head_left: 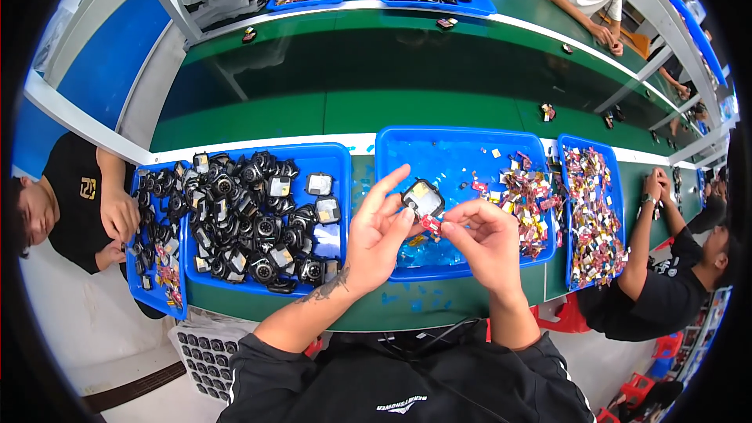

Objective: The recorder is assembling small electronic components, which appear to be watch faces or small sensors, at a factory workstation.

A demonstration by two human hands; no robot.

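Conceivably, above the green desk (407, 311) and the blue tray (462, 132) just beneath both hands, the left hand (374, 236), holding the black case (424, 198) by its edge between thumb and fingers, could drop it if that hold slackened. The right hand (487, 241) pinches the small red piece (430, 224) beside the case, thumb against fingertip; too sharp a pull might tear it, though whether it is attached cannot be told. Counted: four near blue trays (347, 172), two left of the left hand, one beneath both, one right of the right hand; two far trays (439, 6) well beyond; one held case; one pinched piece.
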